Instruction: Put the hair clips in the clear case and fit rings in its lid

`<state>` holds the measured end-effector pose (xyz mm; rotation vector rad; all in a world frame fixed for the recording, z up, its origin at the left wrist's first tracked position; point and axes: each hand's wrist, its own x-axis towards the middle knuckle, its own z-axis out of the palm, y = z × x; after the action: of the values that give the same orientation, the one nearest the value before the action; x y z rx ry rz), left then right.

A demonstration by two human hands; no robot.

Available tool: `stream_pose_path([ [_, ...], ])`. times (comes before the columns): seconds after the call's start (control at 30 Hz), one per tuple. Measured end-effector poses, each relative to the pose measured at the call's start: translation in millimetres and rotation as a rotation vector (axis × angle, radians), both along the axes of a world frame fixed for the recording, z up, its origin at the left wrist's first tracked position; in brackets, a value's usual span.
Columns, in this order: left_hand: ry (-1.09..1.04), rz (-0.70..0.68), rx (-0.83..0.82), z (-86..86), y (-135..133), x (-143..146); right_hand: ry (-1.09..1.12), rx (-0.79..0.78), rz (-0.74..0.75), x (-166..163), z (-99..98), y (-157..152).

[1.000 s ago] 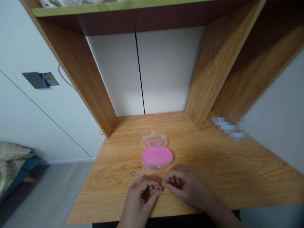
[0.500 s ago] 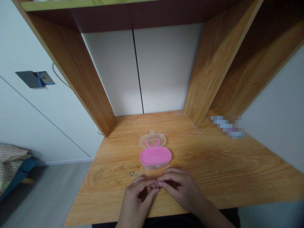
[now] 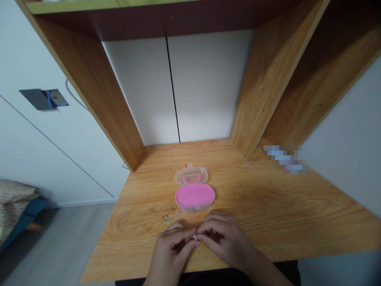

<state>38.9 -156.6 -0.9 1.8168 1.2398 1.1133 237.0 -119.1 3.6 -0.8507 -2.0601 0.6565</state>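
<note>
Closer together now than a second ago, fingertips meeting: left hand (image 3: pixel 174 248) and right hand (image 3: pixel 226 238) both pinch down on the small ring (image 3: pixel 195 237), fingers curled tight, just above the table (image 3: pixel 268 214). Just beyond them sits the pink case (image 3: pixel 195 196), lid open; loose rings (image 3: pixel 171 216) lie left of it.

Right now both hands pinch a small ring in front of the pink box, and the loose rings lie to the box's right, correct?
No. The head view shows the loose rings lying to the left of the pink box, not its right. The left hand and right hand pinch a small ring in front of it.
</note>
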Motion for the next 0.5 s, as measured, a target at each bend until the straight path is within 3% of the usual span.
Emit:
stream_pose_path([
  [0.5,-0.246,0.054,-0.111,-4.9,1.1,-3.5,0.032,0.163,0.111,3.9,9.5,-1.8],
])
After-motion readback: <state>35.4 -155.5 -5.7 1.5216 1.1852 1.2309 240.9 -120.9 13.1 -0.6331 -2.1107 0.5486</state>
